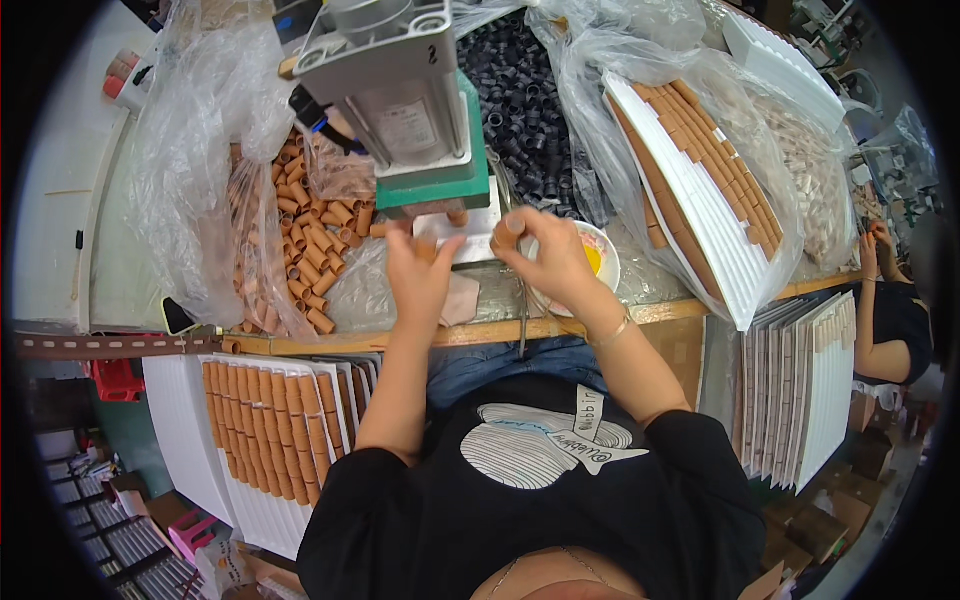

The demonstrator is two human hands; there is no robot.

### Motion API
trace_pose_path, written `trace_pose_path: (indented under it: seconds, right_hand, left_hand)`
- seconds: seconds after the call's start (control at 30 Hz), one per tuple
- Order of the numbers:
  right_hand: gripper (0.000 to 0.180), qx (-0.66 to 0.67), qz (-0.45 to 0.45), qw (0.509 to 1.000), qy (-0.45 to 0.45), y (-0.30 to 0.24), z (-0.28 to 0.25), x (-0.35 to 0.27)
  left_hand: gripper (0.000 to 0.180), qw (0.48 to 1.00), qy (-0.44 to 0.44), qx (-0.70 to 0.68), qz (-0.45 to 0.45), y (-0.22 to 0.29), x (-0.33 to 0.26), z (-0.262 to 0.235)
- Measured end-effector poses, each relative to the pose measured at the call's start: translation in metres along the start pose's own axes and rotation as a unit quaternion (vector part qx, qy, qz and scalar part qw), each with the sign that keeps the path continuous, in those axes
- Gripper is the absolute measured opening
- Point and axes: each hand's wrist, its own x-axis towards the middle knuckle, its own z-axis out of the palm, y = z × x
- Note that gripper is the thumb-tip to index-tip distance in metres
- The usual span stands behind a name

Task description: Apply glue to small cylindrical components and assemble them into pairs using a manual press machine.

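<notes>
My left hand (420, 275) rests on the metal base plate (478, 222) under a small grey and green press (400, 100), fingers around a tan tube; the grip is partly hidden. My right hand (545, 255) pinches a short tan tube (508, 232) between thumb and fingers, just right of the press base. A heap of loose tan tubes (310, 250) lies to the left of my left hand. Black ring-shaped parts (525, 90) fill a clear bag behind the press.
White slotted trays (715, 215) with rows of tan tubes lean at the right in plastic bags; another such tray (260, 430) stands low at the left. A small white bowl (600, 258) sits by my right hand. Another person (895, 310) sits at the far right.
</notes>
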Motion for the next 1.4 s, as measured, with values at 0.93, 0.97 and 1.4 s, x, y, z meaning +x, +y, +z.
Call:
trace_pose_path:
  seconds: [0.93,0.97,1.4]
  right_hand:
    - [0.018,0.054,0.032,0.998,0.008,-0.027,-0.023,-0.053]
    - [0.018,0.056,0.032,0.998,0.006,-0.028,-0.020,-0.052]
    - [0.015,-0.385,-0.011,0.923,0.011,0.059,-0.023,0.039]
  left_hand:
    - [0.030,0.971,-0.230,-0.055,-0.030,0.025,-0.059,0.011]
    - [0.030,0.971,-0.229,-0.053,-0.031,0.019,-0.061,0.012]
    - [0.035,0.935,-0.093,0.334,-0.077,-0.056,0.008,-0.053]
